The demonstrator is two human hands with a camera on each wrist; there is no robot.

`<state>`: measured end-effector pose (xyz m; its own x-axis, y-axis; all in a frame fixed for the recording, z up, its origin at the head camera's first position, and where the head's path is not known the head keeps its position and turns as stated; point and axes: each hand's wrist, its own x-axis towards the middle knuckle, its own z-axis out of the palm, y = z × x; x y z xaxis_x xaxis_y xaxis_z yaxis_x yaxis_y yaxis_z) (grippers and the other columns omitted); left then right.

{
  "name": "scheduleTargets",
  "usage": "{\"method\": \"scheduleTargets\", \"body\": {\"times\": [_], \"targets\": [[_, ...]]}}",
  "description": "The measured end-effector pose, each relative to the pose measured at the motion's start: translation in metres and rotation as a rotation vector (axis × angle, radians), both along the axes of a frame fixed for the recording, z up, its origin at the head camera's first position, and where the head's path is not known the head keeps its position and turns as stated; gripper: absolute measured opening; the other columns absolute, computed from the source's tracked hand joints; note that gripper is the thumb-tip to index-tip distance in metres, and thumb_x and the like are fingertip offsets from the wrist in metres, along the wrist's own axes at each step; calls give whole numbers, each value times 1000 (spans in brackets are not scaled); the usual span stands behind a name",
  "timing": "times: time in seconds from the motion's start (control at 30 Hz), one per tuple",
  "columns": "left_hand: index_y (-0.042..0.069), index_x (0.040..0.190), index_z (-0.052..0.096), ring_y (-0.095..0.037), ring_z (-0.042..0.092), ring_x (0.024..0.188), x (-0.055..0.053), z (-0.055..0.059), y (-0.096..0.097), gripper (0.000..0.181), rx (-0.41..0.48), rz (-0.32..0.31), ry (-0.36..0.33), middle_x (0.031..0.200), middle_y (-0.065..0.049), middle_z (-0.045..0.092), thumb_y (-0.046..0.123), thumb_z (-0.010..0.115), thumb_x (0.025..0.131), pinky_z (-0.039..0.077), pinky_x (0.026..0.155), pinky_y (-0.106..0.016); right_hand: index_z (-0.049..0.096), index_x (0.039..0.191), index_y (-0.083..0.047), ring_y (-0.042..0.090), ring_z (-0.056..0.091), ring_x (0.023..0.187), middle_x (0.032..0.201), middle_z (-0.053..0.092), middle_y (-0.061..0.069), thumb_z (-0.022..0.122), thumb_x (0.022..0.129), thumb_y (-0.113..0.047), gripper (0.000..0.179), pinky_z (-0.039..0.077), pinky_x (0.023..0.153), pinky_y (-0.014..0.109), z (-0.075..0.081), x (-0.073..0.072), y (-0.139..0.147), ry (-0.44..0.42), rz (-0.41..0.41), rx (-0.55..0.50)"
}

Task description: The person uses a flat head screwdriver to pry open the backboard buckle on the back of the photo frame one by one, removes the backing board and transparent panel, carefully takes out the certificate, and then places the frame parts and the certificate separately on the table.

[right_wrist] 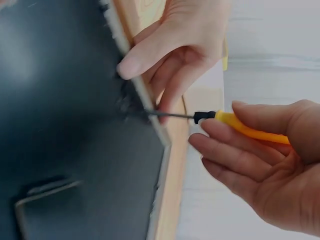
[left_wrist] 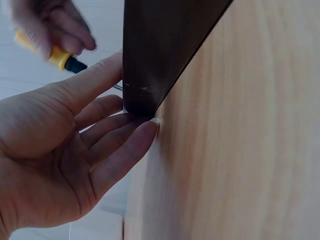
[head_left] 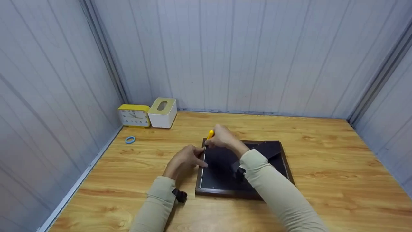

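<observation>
1. Presently, right hand: fingers and thumb gripping a yellow-handled screwdriver with black collar; its thin metal shaft runs from the fingertips to the edge of item 2.
2. Dark rectangular frame with black backing panel: backing upward, beneath the right fingers, on the wood-grained table.
3. Left hand: thumb and fingers pinching the frame's left side, just nearer than the right fingers.
4. Blue ring, yellow-and-white rectangular clock: left of and beyond the left fingers.
</observation>
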<state>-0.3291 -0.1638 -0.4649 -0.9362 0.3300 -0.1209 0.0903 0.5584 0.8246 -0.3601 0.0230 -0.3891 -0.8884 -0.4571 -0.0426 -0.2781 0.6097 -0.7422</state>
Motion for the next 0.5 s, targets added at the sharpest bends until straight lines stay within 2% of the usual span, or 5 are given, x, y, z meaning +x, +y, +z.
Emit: {"method": "scheduleTargets", "body": {"times": [0.1,0.33,0.4,0.5], "targets": [[14,140,60,-15,53,80,3,-2,0,71,12,-8,-9,125,-2,65,15,89,75,44,67,-25,73,76,-1,34,71,74,69,71,9,74,83,2,7,49,52,23,2,0,-8,22,5,46],[15,129,70,-14,49,72,4,-3,-3,58,-6,23,-14,106,1,67,15,90,74,41,63,-26,70,71,-2,13,56,52,64,66,6,74,82,-2,12,45,49,23,8,-2,-22,101,76,134],[16,130,70,-13,48,70,2,-3,-3,60,-9,13,-5,107,2,67,16,90,74,40,61,-25,68,71,-2,14,55,52,62,63,4,74,82,-2,13,46,49,24,11,-2,-23,101,85,147],[15,130,69,-12,48,70,1,-2,-3,59,23,8,-15,108,1,68,14,90,74,39,60,-25,70,75,1,25,65,59,67,67,8,74,82,1,8,51,51,25,14,-4,-20,71,92,136]]}}
